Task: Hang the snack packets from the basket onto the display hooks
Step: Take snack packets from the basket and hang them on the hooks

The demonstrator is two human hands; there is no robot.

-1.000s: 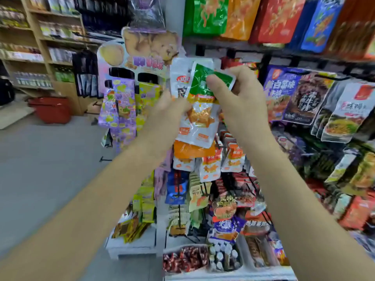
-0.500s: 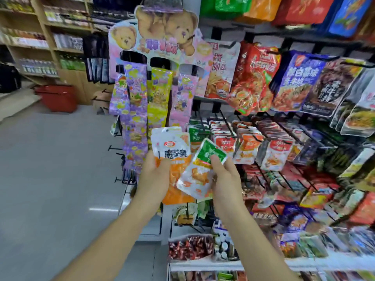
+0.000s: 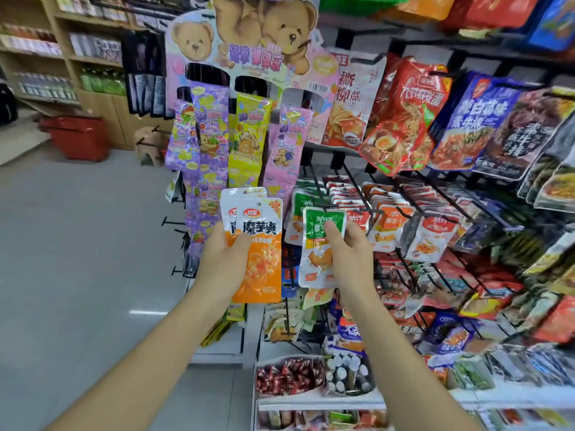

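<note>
Your left hand grips two white-and-orange packets, one behind the other, in front of the rack. Your right hand pinches a green-topped packet, thumb on its front. The packet's top edge meets the tip of a black hook; you can't tell whether it is threaded on. A red basket sits on the floor, well off to the left.

Teddy-bear cardboard display header; wooden wall shelving, stocked with bottles; glossy grey floor.
</note>
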